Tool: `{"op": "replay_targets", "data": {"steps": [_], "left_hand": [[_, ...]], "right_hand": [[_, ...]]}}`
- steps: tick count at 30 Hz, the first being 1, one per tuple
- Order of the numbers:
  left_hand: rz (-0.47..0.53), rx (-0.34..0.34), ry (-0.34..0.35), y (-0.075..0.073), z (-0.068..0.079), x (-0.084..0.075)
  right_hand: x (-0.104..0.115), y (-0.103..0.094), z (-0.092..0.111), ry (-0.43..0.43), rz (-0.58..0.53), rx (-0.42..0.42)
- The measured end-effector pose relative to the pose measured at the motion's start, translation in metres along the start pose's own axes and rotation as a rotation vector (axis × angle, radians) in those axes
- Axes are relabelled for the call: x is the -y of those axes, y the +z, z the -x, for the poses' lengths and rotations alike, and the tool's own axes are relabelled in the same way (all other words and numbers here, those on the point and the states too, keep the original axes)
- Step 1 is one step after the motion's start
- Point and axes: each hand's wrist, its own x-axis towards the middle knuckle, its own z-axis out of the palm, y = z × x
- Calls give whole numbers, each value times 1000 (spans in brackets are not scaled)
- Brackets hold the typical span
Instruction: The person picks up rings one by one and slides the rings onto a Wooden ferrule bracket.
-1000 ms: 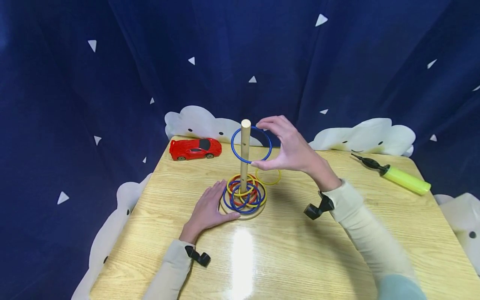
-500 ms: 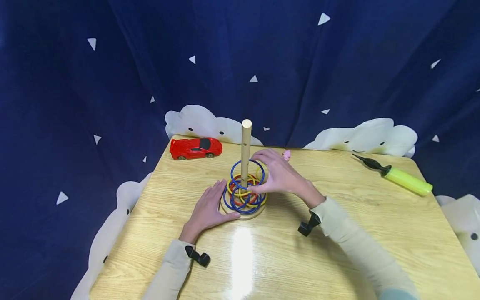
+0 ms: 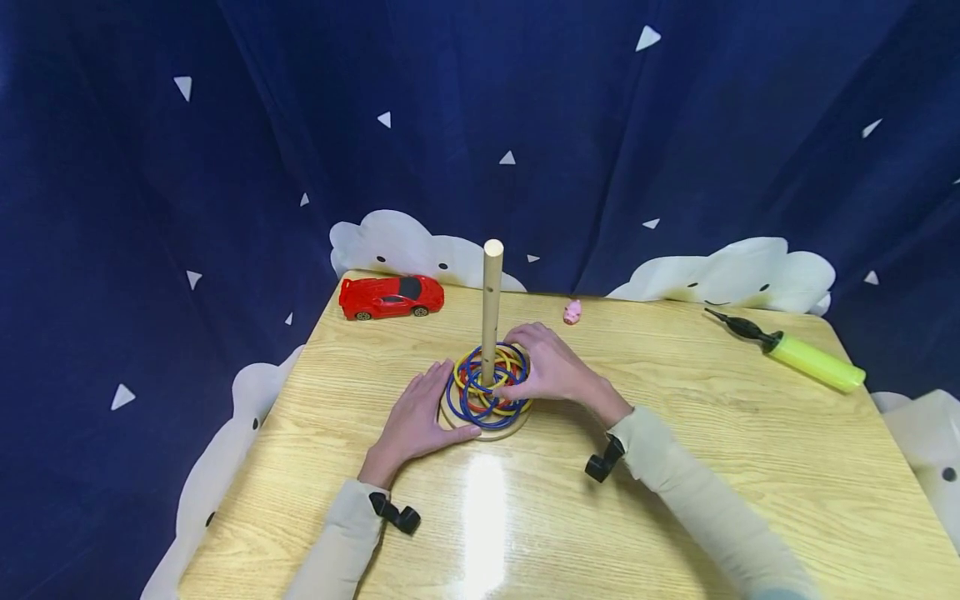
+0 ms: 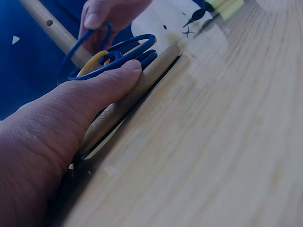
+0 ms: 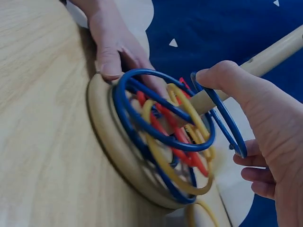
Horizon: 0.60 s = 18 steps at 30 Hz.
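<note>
My right hand [image 3: 551, 372] is pinching a blue ring [image 5: 222, 120] already threaded over the wooden peg [image 3: 491, 308], just above the pile of rings [image 3: 486, 388]. My left hand [image 3: 415, 421] lies flat, fingers straight, pressing the round base [image 5: 111, 137] on the table [image 3: 675, 475].

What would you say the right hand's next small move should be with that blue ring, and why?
Probably let go. The right hand pinches the blue ring, already around the wooden peg and nearly down on the ring pile. The left hand rests against the round base, so it looks steady.
</note>
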Motion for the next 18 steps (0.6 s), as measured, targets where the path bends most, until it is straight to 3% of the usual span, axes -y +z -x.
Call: {"op": "replay_targets", "data": {"steps": [9,18], "left_hand": [[-5,5,1,-1,1,-1],[-8,3,3,-1,0,0]], "right_hand": [[-4,14,9,16,-49,24],[-22,10,28,70,-119,-80]]}}
